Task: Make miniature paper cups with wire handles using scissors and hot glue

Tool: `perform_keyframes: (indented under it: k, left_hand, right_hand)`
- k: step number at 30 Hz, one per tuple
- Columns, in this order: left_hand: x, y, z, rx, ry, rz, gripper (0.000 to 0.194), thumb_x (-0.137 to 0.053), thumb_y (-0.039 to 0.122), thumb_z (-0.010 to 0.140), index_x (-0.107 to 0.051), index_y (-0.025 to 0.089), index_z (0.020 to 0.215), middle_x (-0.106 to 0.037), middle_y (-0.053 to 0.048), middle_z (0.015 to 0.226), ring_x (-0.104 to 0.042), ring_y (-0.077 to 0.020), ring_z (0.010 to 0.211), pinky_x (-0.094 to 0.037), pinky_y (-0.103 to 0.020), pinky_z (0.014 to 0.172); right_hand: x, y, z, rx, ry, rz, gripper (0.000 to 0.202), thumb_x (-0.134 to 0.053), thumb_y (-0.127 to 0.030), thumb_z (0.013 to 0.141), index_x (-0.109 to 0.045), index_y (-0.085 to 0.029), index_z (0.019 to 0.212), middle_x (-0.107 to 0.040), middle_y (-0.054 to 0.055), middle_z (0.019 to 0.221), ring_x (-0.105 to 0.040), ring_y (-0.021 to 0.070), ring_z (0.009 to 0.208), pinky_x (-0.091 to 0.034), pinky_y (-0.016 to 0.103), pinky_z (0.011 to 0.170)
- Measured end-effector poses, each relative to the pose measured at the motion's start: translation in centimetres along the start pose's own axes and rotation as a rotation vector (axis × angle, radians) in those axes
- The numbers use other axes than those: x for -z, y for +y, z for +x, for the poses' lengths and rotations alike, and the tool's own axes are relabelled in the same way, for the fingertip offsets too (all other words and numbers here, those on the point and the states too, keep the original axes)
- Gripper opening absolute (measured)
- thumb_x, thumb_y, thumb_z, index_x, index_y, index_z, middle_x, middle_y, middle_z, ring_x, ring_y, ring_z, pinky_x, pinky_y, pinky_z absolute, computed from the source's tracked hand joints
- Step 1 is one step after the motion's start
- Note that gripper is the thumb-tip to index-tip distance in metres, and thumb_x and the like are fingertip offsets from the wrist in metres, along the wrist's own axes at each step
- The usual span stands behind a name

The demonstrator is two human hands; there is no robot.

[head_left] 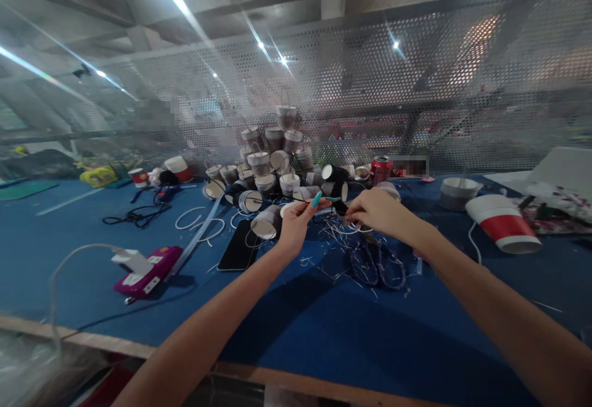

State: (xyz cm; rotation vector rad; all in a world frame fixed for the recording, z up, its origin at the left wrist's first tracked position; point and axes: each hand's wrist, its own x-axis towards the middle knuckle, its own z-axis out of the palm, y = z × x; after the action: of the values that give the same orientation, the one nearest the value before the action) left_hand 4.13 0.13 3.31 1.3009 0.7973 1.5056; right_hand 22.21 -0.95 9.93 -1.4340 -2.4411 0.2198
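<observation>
Near mid-frame, the fingers of the right hand (370, 211) pinch a dark cord (341, 208). Whether those of the left hand (296, 223), just beside it, also pinch, I cannot tell.

The scene is dimly lit from overhead by lamps (283, 60) whose beams are drawn into long, slanting streaks of glare. Soft shadows are cast across the blue table (342, 327). The perforated screen (361, 86) is veiled in haze, small patches are pixelated, detail around the hands (296, 225) is softened, and the edges are stretched by wide-angle distortion.
</observation>
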Motion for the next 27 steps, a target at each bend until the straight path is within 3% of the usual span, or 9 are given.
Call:
perform_keyframes:
  k: [9,13,27]
  left_hand:
    - [-0.02,0.47,0.01,-0.038,0.02,-0.05,0.019,-0.063,0.035,0.072,-0.068,0.017,0.068,-0.071,-0.006,0.08,-0.065,-0.0214,0.088,-0.045,-0.034,0.087]
    - [-0.05,0.71,-0.04,-0.031,0.025,-0.082,0.02,-0.064,0.035,0.072,-0.069,0.016,0.074,-0.072,-0.007,0.08,-0.065,-0.0243,0.091,-0.045,-0.036,0.088]
    - [-0.04,0.54,0.04,-0.008,0.041,-0.099,0.02,-0.064,0.033,0.072,-0.068,0.015,0.077,-0.072,-0.008,0.078,-0.066,-0.0219,0.088,-0.044,-0.034,0.087]
  right_hand:
    - [0.36,0.13,-0.07,-0.057,0.07,-0.052,0.005,-0.069,-0.025,0.066,-0.074,-0.024,0.067,-0.068,0.001,0.062,-0.059,0.0143,0.059,-0.041,0.025,0.055]
    - [0.66,-0.24,-0.2,-0.124,0.059,-0.11,0.004,-0.07,-0.027,0.065,-0.073,-0.024,0.068,-0.068,0.001,0.064,-0.059,0.0153,0.061,-0.035,0.025,0.05]
    - [0.58,-0.63,-0.22,-0.155,0.099,-0.168,0.02,-0.075,-0.033,0.06,-0.062,-0.019,0.055,-0.065,0.002,0.064,-0.057,0.016,0.064,-0.029,0.024,0.047]
